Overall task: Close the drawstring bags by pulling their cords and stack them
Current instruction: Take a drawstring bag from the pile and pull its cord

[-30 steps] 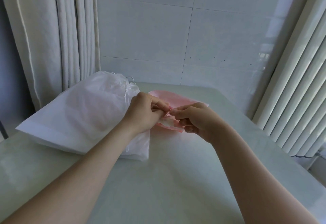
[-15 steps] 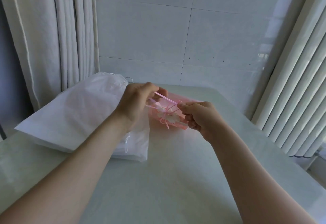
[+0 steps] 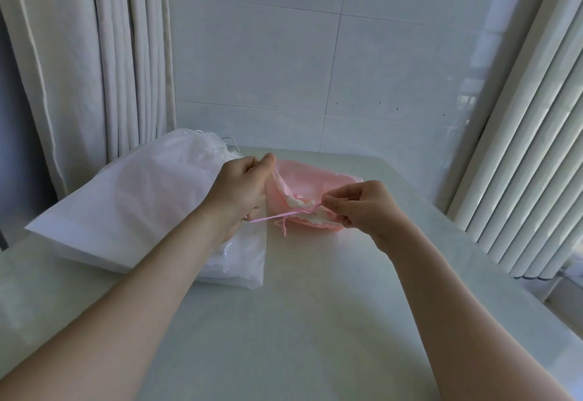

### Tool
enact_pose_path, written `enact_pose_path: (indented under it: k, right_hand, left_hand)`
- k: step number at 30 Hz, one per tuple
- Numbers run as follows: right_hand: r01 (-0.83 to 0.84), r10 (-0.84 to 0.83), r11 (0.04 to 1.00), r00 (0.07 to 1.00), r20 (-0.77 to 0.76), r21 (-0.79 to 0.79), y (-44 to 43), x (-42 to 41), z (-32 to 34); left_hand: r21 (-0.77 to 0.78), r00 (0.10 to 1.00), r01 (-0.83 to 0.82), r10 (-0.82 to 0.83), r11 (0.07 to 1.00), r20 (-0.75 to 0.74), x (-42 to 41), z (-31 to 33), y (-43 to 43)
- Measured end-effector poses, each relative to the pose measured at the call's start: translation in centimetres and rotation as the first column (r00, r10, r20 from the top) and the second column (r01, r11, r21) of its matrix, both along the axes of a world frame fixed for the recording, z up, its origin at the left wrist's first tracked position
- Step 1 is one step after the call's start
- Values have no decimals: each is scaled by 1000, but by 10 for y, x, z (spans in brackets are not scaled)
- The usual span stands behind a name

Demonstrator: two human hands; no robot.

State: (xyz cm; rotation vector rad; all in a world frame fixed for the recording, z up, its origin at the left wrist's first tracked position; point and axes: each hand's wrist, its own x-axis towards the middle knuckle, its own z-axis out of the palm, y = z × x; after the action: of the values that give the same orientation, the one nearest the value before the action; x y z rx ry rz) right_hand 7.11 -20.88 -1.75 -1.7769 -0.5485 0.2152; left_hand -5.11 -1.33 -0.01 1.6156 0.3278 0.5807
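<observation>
A small pink drawstring bag (image 3: 310,180) lies on the pale table, its gathered mouth showing a white lining toward me. My left hand (image 3: 241,191) holds the bag's left edge and grips a pink cord (image 3: 271,217) that runs taut from it to the mouth. My right hand (image 3: 359,206) pinches the cord at the right side of the mouth. A loose cord end hangs below the mouth. To the left lies a pile of large white drawstring bags (image 3: 138,205), partly under my left wrist.
The table (image 3: 315,306) stands against a tiled wall. A pale curtain (image 3: 79,63) hangs at the back left behind the white bags. A ribbed white radiator (image 3: 530,164) runs along the table's right side.
My hands have drawn apart, the left to the left and the right to the right. The pink cord has stretched out between them and the bag's mouth has gathered.
</observation>
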Motion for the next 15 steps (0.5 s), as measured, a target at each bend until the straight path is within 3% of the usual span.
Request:
enact_pose_path:
  k: [6, 15]
  right_hand:
    - [146, -111, 981, 964, 243, -130, 4, 5, -7]
    - [383, -223, 876, 860, 459, -293, 9, 6, -6]
  left_hand:
    - [68, 973, 38, -21, 997, -232, 3, -8, 8]
    - [283, 948, 47, 46, 958, -314, 6, -14, 5]
